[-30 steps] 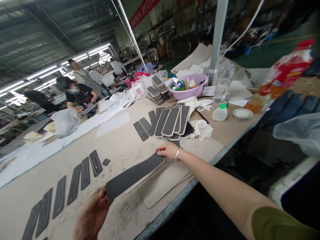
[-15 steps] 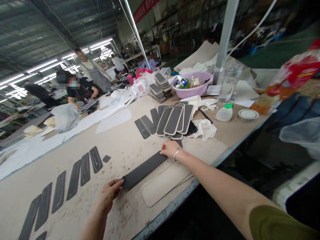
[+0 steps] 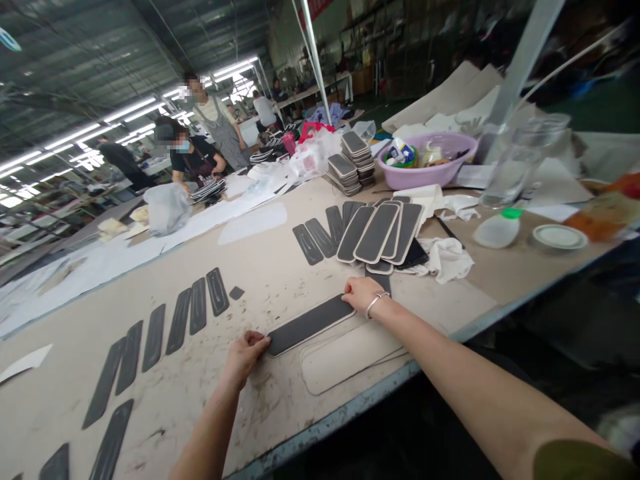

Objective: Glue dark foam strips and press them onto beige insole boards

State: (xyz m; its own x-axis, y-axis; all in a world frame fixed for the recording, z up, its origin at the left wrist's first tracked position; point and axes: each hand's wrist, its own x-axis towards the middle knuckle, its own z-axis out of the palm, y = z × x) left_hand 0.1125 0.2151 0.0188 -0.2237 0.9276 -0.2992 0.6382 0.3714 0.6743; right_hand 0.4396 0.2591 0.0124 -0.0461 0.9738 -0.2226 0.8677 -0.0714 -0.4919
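A long dark grey strip (image 3: 310, 324) lies flat on a pale backing piece on the table. My left hand (image 3: 245, 355) presses its near end with curled fingers. My right hand (image 3: 363, 294), a bracelet on the wrist, presses its far end with fingers bent down. More pale pieces (image 3: 345, 357) lie just below the strip by the table edge. A fanned pile of finished bordered strips (image 3: 377, 232) sits beyond my right hand.
Dark strips (image 3: 170, 327) lie in a row to the left. Stacks of pieces (image 3: 350, 167), a purple basin (image 3: 427, 175), a glass jar (image 3: 515, 167), a squeeze bottle (image 3: 497, 230), a lid (image 3: 559, 236) and a white cloth (image 3: 445, 259) stand at the right. People work far left.
My left hand lowered the raised near end of the dark strip onto the pale backing; the strip now lies flat, both hands pressing its ends. The camera view shifted.
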